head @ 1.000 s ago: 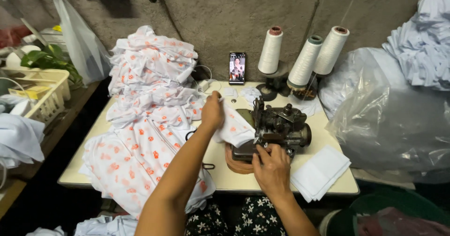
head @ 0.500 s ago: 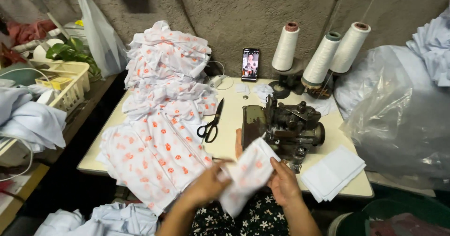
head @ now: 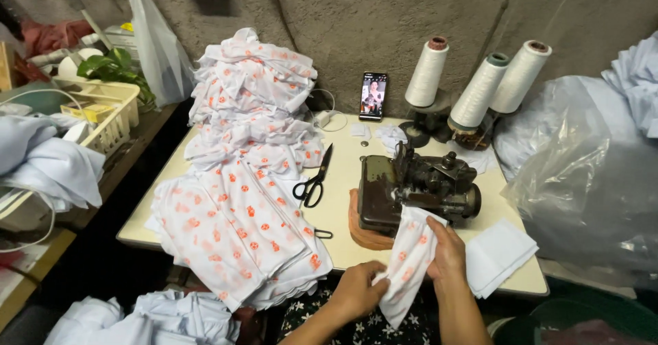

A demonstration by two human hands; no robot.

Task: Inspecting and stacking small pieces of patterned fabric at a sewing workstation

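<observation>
- A small white fabric piece with orange print is held at the near edge of the worktop, just in front of the sewing machine.
- The left hand is closed on the lower left edge of the piece; the fingers pinch the cloth.
- The right hand is closed on the upper right side of the piece, thumb over the cloth, close to the machine base.
- The piece is kept stretched between both hands; judged from this grip, its edges are being aligned near the machine.
- Black scissors lie on the worktop to the left of the machine, apart from both hands but within reach.
- A large pile of matching printed fabric covers the left part of the worktop and hangs over its near edge.
- A stack of plain white pieces lies to the right of the machine, near the right hand.
- Three thread cones stand behind the machine.
- A phone is propped upright against the wall, its screen facing the person.
- A clear plastic bag lies at the right end of the worktop.
</observation>
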